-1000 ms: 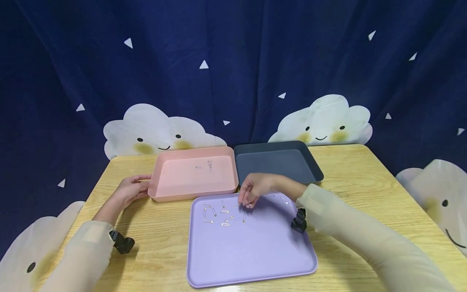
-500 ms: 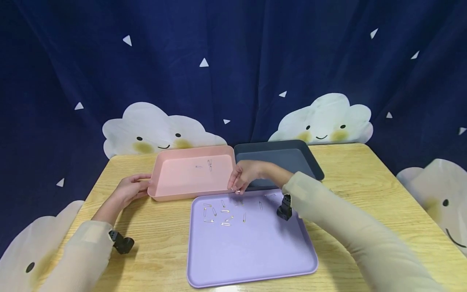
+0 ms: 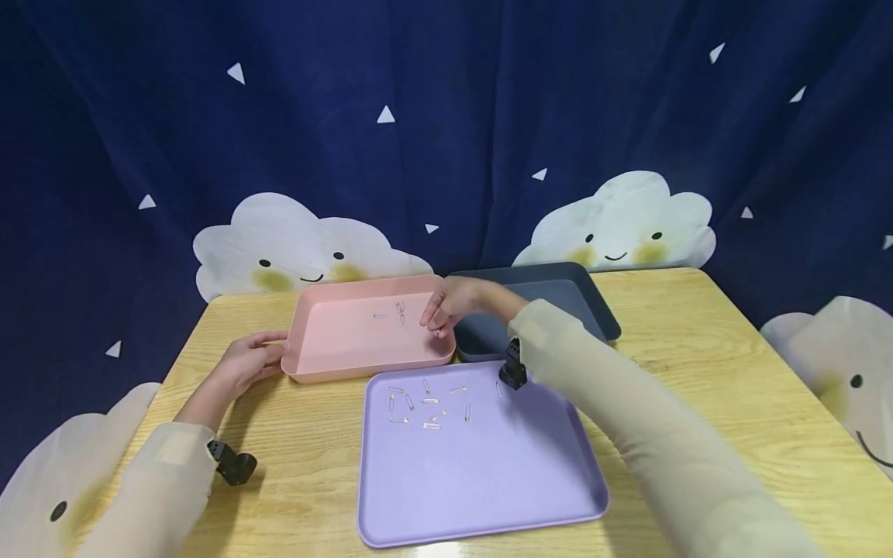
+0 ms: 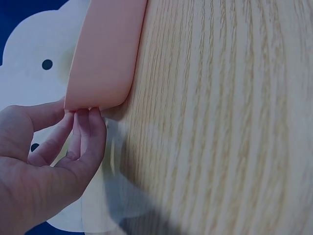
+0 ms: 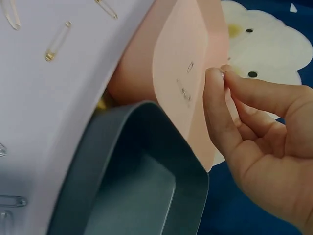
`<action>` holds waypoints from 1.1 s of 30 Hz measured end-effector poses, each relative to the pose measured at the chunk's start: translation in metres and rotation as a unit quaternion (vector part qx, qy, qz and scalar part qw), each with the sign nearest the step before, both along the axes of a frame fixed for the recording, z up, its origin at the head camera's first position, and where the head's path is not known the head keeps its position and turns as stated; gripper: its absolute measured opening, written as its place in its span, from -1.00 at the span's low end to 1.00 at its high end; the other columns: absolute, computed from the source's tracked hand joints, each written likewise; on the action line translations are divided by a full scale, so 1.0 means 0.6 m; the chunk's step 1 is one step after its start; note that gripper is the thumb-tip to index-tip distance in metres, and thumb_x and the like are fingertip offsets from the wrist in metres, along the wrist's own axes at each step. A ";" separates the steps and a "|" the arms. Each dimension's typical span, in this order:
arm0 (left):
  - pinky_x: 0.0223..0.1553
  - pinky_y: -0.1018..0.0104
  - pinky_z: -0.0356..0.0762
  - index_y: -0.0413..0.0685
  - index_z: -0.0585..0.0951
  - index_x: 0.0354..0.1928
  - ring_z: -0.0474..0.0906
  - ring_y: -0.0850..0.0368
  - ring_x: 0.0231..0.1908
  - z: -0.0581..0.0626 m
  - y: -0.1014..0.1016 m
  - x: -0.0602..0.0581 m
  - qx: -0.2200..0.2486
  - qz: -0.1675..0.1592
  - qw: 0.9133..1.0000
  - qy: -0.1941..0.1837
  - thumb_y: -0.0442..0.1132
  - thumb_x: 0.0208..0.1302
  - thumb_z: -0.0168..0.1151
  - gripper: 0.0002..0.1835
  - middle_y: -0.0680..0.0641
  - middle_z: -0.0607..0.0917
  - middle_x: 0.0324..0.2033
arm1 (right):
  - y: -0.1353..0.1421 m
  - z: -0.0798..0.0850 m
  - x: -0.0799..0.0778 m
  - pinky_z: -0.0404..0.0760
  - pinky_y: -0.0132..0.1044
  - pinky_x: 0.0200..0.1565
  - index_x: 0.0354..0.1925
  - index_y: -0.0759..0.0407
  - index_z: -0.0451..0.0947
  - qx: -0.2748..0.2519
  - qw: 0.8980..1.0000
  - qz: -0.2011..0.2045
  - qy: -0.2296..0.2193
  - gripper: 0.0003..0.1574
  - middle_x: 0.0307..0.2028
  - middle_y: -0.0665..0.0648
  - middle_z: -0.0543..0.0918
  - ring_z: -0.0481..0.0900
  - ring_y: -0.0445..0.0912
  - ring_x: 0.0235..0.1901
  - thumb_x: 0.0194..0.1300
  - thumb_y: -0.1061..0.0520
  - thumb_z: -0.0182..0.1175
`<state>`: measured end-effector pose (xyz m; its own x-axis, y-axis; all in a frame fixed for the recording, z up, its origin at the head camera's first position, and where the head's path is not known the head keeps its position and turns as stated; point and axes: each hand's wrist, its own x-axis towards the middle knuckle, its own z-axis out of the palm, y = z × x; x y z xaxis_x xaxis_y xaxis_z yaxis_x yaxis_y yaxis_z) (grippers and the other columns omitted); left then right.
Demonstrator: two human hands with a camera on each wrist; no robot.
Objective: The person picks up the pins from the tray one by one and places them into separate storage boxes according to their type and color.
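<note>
My right hand [image 3: 449, 302] is over the right end of the pink tray [image 3: 349, 356], thumb and forefinger pinching a small safety pin [image 5: 222, 75]. Only a shiny bit of the pin shows at the fingertips. Several safety pins [image 3: 401, 313] lie inside the pink tray. My left hand [image 4: 63, 156] rests its fingertips against the outside of that tray's left end. On the purple tray [image 3: 481, 480] lie several more safety pins [image 3: 430, 401], mostly near its far left; one in the right wrist view has a gold head.
A dark grey-blue tray [image 3: 600, 310] stands right of the pink one, partly behind my right forearm. The purple tray lies in front of both on a wooden table [image 3: 300, 465]. A dark blue curtain [image 3: 446, 116] hangs behind.
My right hand has moved away from the purple tray, up and left, to above the pink tray, carrying the safety pin. My left hand has stayed at the pink tray's end.
</note>
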<state>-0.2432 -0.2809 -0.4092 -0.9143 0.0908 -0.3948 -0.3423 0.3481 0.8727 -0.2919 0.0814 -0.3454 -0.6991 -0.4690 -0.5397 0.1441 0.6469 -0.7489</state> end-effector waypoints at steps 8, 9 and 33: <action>-0.19 0.55 0.63 -0.30 0.16 0.42 0.56 0.49 -0.33 -0.005 -0.003 -0.004 0.007 0.005 1.000 0.001 -0.23 0.39 0.09 -0.36 0.23 0.57 -0.27 | -0.027 -0.006 -0.043 0.68 -0.38 -0.25 0.07 0.54 0.48 -0.010 0.997 -0.068 -0.019 -0.57 -0.45 0.12 0.64 0.59 -0.18 -0.55 0.20 0.49 0.13; -0.19 0.55 0.63 -0.30 0.15 0.42 0.56 0.50 -0.32 -0.005 -0.003 -0.003 0.007 0.004 1.000 0.002 -0.23 0.39 0.09 -0.35 0.22 0.57 -0.27 | -0.030 -0.005 -0.048 0.68 -0.36 -0.22 0.07 0.52 0.49 -0.005 0.997 -0.074 -0.018 -0.57 -0.42 0.13 0.65 0.58 -0.18 -0.54 0.20 0.49 0.14; -0.19 0.57 0.61 -0.29 0.16 0.42 0.54 0.52 -0.32 0.002 -0.001 -0.006 -0.002 0.004 1.000 0.001 -0.20 0.41 0.07 -0.37 0.18 0.58 -0.21 | -0.004 -0.107 -0.146 0.74 -0.24 -0.19 -0.19 0.41 0.62 -0.044 0.983 -0.168 0.051 -0.78 -0.25 0.31 0.73 0.72 -0.03 -0.32 0.15 0.37 0.23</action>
